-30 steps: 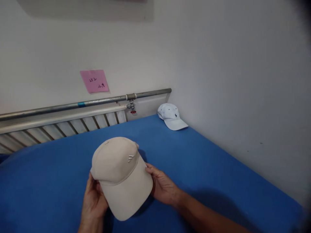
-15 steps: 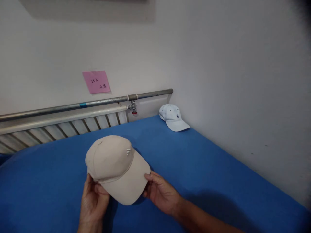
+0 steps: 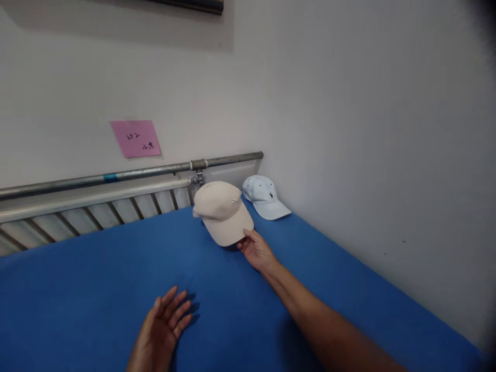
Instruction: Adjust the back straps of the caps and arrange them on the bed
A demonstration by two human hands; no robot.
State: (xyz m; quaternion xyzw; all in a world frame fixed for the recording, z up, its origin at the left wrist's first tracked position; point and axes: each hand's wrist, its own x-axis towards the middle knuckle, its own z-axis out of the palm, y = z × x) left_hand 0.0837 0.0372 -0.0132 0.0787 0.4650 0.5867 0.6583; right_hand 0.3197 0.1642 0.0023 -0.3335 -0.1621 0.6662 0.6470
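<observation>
A beige cap [image 3: 222,212] is at the far side of the blue surface [image 3: 96,279], just left of a pale blue cap [image 3: 263,196] in the corner. My right hand [image 3: 256,250] reaches out and pinches the brim of the beige cap, arm stretched across the surface. Down near the front, my left hand [image 3: 163,325] hovers over the blue surface with fingers stretched out, holding nothing.
A white wall closes the right side and the back. Along the back run a metal pipe [image 3: 116,175] with a valve and a slatted radiator [image 3: 77,217]. A pink note [image 3: 135,138] is stuck on the wall above.
The beige cap has gone from between both hands near me to the far side beside the pale blue cap. My left hand let go and stayed near; my right hand carried it.
</observation>
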